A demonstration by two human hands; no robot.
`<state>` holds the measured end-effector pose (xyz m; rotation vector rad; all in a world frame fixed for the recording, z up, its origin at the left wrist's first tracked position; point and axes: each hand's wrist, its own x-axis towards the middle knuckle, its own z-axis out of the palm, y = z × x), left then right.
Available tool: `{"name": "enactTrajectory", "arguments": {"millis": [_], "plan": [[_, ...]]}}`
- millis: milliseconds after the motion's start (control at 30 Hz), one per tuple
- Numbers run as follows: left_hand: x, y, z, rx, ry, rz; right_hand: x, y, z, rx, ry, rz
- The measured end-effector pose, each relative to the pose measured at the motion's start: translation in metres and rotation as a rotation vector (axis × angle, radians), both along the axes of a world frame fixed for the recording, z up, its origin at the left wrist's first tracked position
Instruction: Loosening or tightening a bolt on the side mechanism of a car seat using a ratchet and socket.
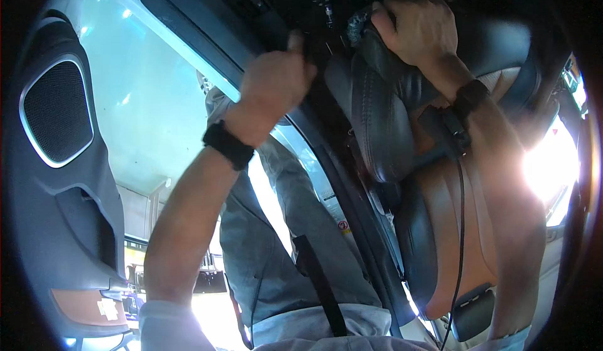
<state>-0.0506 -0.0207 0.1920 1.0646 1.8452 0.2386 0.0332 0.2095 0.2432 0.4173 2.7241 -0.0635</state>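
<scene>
1. Over at the dark end of the seat cushion, here's the right hand (419, 31), curled across black leather, thumb right beside a crumpled grey thing (358, 27). Gripping it, or only leaning? Can't tell; the fingertips vanish into shadow.
2. Off to its left, apart from the cushion, the left hand (273, 78) hangs near the door opening, blurred, fingers seemingly bent. Holding anything? Can't tell.
3. Just below the right hand sits the seat (380, 115), its stitched black bolster in full view, then the tan backrest (452, 225) and a black headrest (474, 316) well beyond.
4. Progress check: the seat looks to be in place and nothing reads as finished. I'd call it work under way around the cushion's shadowed end; how much remains doesn't show.
5. Behind the right wrist, a black device (443, 128) trails a thin cable (461, 206).
6. Farther out, well left of the left hand, stands the open door panel (38, 213) with its silver-rimmed speaker grille (56, 112).
</scene>
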Motion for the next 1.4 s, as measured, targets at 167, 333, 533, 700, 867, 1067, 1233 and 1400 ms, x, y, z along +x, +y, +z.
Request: {"name": "enactTrajectory", "arguments": {"millis": [167, 333, 533, 700, 867, 1067, 1233, 1400], "plan": [[-0.007, -0.024, -0.015, 0.106, 0.025, -0.086, 0.008, 0.003, -0.005, -0.022, 0.08, 0.053], [-0.009, -0.057, -0.057, 0.32, 0.185, -0.084, 0.001, 0.004, -0.002, -0.019, 0.181, 0.08], [0.069, 0.026, 0.024, 0.001, -0.187, 0.376, 0.007, 0.009, -0.005, -0.058, 0.25, 0.088], [0.037, -0.034, -0.011, 0.064, -0.187, 0.174, 0.01, 0.007, 0.003, -0.043, 0.09, 0.047], [0.003, -0.05, -0.032, 0.142, -0.059, 0.065, 0.012, 0.008, 0.0, -0.045, 0.108, 0.067], [0.076, -0.007, 0.017, 0.126, -0.087, 0.133, 0.005, 0.008, -0.002, -0.078, 0.257, 0.095], [0.0, -0.077, -0.051, 0.335, 0.107, -0.058, 0.008, 0.007, -0.002, -0.091, 0.262, 0.09], [0.032, -0.07, -0.045, 0.44, 0.229, -0.208, 0.007, 0.011, 0.0, -0.092, 0.26, 0.105]]}}
